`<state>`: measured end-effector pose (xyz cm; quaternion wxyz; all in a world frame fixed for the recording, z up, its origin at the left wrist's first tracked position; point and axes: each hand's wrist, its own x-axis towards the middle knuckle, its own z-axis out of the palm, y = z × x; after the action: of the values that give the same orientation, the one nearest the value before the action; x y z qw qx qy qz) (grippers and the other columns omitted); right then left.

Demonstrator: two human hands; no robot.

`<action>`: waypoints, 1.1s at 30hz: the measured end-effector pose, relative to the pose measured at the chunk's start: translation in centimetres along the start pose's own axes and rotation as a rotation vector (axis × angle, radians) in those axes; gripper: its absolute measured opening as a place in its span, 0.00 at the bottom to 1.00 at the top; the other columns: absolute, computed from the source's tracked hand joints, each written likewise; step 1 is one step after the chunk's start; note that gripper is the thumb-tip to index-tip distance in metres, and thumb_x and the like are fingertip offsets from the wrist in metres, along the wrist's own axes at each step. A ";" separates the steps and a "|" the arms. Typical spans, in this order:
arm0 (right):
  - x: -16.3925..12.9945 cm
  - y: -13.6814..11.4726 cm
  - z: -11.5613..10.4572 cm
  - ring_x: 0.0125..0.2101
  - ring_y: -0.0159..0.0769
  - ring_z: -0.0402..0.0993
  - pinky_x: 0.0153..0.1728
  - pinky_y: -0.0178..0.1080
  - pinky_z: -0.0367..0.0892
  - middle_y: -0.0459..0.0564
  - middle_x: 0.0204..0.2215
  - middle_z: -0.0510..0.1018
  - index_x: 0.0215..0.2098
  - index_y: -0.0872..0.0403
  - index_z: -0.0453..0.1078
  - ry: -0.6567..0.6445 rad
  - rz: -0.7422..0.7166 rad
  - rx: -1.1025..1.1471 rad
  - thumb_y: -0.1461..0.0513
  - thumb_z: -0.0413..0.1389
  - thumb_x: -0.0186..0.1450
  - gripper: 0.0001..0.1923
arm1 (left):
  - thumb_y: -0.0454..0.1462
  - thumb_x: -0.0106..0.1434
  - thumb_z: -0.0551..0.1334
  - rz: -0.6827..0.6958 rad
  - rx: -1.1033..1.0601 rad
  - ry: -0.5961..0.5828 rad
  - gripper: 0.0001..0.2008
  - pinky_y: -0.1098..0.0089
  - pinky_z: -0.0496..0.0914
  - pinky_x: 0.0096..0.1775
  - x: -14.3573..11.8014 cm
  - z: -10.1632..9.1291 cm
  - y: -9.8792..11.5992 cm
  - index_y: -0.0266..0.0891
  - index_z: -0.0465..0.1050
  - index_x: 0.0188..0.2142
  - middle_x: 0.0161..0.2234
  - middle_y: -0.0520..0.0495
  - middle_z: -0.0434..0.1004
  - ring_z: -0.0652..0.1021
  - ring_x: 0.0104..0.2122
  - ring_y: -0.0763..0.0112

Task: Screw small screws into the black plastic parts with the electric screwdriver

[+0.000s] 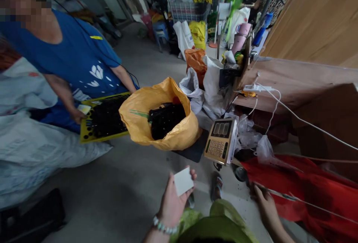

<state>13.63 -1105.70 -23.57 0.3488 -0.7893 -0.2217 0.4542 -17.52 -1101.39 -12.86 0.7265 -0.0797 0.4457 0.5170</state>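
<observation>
White card [183, 180] pinched in the raised left hand [173, 202]; yellow sack [145, 112] lies at eleven o'clock, nearer this hand. Right hand [263, 202] grips a red bag [307, 194].

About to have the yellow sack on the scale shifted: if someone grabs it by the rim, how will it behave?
The yellow sack looks floppy: its rim is rolled down and creased, so it would likely sag rather than hold shape. The dark black parts heaped inside suggest it is fairly heavy for its size. It overhangs the scale platform, so a push may well slide or slump it off.
</observation>
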 end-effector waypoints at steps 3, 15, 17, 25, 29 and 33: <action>-0.6 3.8 0.4 0.18 0.38 0.72 0.18 0.39 0.67 0.52 0.19 0.74 0.25 0.56 0.65 0.041 0.248 0.013 0.48 0.58 0.43 0.21 | 0.41 0.63 0.54 0.097 -0.011 0.124 0.20 0.60 0.70 0.46 -0.7 -5.3 3.3 0.32 0.68 0.51 0.47 0.36 0.75 0.75 0.46 0.57; -11.2 -2.2 31.6 0.31 0.39 0.75 0.32 0.41 0.71 0.51 0.29 0.77 0.39 0.55 0.69 -0.180 -0.273 -0.184 0.49 0.57 0.50 0.24 | 0.38 0.63 0.49 0.016 -0.193 0.201 0.27 0.63 0.70 0.46 1.1 -23.7 22.7 0.36 0.52 0.61 0.45 0.41 0.77 0.77 0.42 0.61; -12.9 -3.1 35.0 0.33 0.39 0.74 0.36 0.42 0.71 0.52 0.31 0.76 0.44 0.56 0.66 -0.227 -0.311 -0.211 0.48 0.57 0.51 0.28 | 0.42 0.64 0.49 0.025 -0.231 0.221 0.26 0.63 0.71 0.45 1.0 -25.5 27.6 0.34 0.58 0.59 0.41 0.39 0.78 0.77 0.41 0.61; -10.9 -4.9 39.7 0.42 0.45 0.68 0.34 0.42 0.71 0.57 0.42 0.67 0.48 0.55 0.57 -0.037 -0.424 -0.330 0.43 0.55 0.48 0.36 | 0.41 0.66 0.48 0.260 -0.273 0.285 0.19 0.65 0.73 0.41 1.8 -29.4 38.9 0.33 0.75 0.39 0.36 0.42 0.78 0.78 0.38 0.64; -9.3 -4.0 43.1 0.41 0.47 0.69 0.34 0.42 0.70 0.57 0.40 0.68 0.41 0.55 0.60 -0.089 -0.337 -0.435 0.42 0.55 0.46 0.33 | 0.37 0.65 0.49 0.207 -0.282 0.250 0.15 0.64 0.73 0.41 4.2 -29.2 39.1 0.37 0.74 0.40 0.36 0.44 0.77 0.78 0.39 0.65; -8.0 -2.1 48.2 0.32 0.48 0.74 0.29 0.44 0.70 0.58 0.34 0.72 0.38 0.55 0.61 -0.139 -0.233 -0.430 0.38 0.54 0.41 0.37 | 0.42 0.65 0.51 0.258 -0.274 0.186 0.15 0.63 0.72 0.40 5.2 -27.4 40.9 0.38 0.73 0.41 0.33 0.45 0.76 0.77 0.38 0.65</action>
<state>-32.40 -1092.83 -34.05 0.2069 -0.7813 -0.4259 0.4066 -66.32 -1095.12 -18.70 0.5923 -0.1671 0.4429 0.6519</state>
